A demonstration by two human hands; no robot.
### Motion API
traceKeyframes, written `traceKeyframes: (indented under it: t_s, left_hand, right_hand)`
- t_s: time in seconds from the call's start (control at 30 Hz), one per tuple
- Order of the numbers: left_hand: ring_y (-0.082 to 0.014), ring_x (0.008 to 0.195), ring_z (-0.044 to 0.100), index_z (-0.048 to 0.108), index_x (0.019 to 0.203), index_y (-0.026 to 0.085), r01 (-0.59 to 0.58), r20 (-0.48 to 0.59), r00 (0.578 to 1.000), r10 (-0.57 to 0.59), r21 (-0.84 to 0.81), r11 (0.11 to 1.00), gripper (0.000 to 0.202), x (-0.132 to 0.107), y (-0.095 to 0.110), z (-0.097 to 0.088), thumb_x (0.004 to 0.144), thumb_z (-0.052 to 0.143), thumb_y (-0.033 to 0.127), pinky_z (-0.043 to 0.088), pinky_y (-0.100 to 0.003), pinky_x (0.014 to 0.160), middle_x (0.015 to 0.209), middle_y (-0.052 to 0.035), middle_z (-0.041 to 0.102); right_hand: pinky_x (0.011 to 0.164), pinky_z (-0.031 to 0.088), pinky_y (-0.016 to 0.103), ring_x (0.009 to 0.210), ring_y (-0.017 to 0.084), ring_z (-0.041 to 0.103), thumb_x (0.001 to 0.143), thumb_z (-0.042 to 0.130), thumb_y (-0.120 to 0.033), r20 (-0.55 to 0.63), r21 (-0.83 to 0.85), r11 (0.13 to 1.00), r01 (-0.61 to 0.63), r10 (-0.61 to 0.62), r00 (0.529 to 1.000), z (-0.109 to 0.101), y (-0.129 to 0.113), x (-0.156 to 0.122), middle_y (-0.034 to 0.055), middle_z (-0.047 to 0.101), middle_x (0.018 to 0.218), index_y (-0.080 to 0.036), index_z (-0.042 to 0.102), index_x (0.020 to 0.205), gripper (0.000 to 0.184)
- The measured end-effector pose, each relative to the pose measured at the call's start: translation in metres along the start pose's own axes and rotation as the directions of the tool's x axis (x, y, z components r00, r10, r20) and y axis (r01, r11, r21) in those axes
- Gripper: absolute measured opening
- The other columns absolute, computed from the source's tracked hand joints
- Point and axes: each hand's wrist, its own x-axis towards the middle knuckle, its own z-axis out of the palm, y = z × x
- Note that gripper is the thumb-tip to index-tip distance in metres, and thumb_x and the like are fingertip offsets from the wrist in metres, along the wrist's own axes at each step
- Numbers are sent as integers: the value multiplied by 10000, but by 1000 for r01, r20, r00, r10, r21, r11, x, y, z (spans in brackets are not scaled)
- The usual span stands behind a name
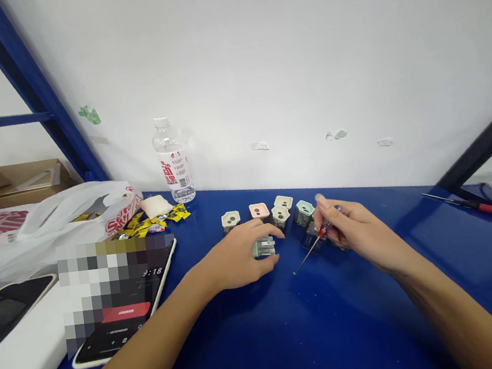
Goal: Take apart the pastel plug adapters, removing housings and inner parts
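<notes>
Pinching a red-handled precision screwdriver (pixel 323 229) in the right hand (pixel 357 228), shaft angled down-left. Left hand (pixel 236 258) curves over a ribbed metal block (pixel 264 246) on the blue tabletop (pixel 377 317); firmness of grip unclear. Five pale two-hole square casings (pixel 280 216) stand beyond, darker pieces (pixel 311 240) behind the screwdriver. Block appears unfitted to any casing.

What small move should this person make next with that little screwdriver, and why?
Probably bring the tip of the red-handled screwdriver in the right hand over to the small ridged block under the left hand. The left hand appears to steady that block, and the tip points down just beside it, not touching.
</notes>
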Motion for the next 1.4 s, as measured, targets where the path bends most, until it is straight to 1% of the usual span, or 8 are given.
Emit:
traceKeyframes:
  t_s: [0.1, 0.2, 0.3, 0.5, 0.73, 1.0, 1.2, 1.4]
  left_hand:
    - [-187, 1044, 541, 621, 1111, 267, 18, 21, 1000, -18, -28, 999, 310, 0, 1, 0, 802, 635, 273, 414, -336, 932, 1117, -25, 598]
    - [-176, 929, 555, 627, 1153, 289, 37, 39, 999, -36, -37, 999, 360, 0, 2, -2, 801, 655, 353, 436, -324, 852, 1008, -32, 579]
    - [-160, 840, 547, 620, 1198, 319, 45, 41, 998, -43, -47, 998, 420, 0, 3, -2, 802, 646, 458, 438, -309, 793, 931, -27, 551]
    - [-134, 781, 534, 631, 1196, 334, 32, 18, 999, -31, -76, 997, 402, 1, 1, 1, 832, 597, 502, 428, -287, 765, 908, -18, 546]
    - [-133, 774, 529, 642, 1187, 322, 24, -18, 1000, -26, -64, 998, 327, 2, 1, 3, 910, 505, 429, 427, -279, 750, 864, -22, 544]
    - [-135, 759, 515, 661, 1157, 317, 31, -30, 999, -32, -26, 999, 317, 1, 1, 4, 935, 457, 415, 422, -286, 737, 853, -22, 542]
    - [-134, 749, 513, 649, 1178, 315, 25, -33, 999, -25, -13, 1000, 323, 1, -1, 5, 938, 454, 404, 426, -279, 717, 850, -25, 545]
    - [-136, 758, 515, 657, 1171, 300, 24, -22, 999, -23, 39, 999, 324, 1, -1, 5, 942, 445, 388, 427, -278, 725, 857, -29, 545]
  right_hand:
    - [415, 206, 203, 432, 71, 268, 815, 462, -716, -105, 117, 993, 33, -21, 994, 0, -1, 1, -53, 332, 473, -180, 514, 664, 560]
    - [411, 210, 214, 428, 78, 292, 806, 488, -710, -214, 174, 984, 48, -10, 977, 0, -2, 1, -45, 345, 474, -185, 524, 671, 543]
    - [407, 222, 226, 427, 86, 301, 809, 494, -701, -267, 228, 972, 57, 6, 964, 1, -3, 0, -37, 362, 484, -194, 525, 685, 523]
    - [415, 249, 214, 444, 79, 327, 800, 520, -692, -278, 307, 950, 54, 35, 960, 6, -6, -1, -34, 396, 523, -194, 519, 710, 507]
    - [400, 280, 199, 441, 81, 365, 756, 543, -723, -249, 322, 946, 38, 46, 967, 5, -1, 2, -33, 417, 530, -196, 524, 729, 528]
    - [411, 317, 196, 458, 79, 383, 784, 535, -698, -245, 319, 947, 32, 50, 968, 6, -5, -1, -27, 428, 558, -194, 523, 738, 506]
    - [407, 295, 210, 450, 85, 361, 819, 467, -707, -252, 240, 970, 41, 21, 968, 6, -9, -3, -26, 417, 540, -199, 507, 754, 513]
    - [402, 283, 192, 448, 77, 366, 816, 544, -639, -242, 245, 964, 100, -39, 970, 4, -2, 0, -35, 409, 537, -196, 494, 718, 456]
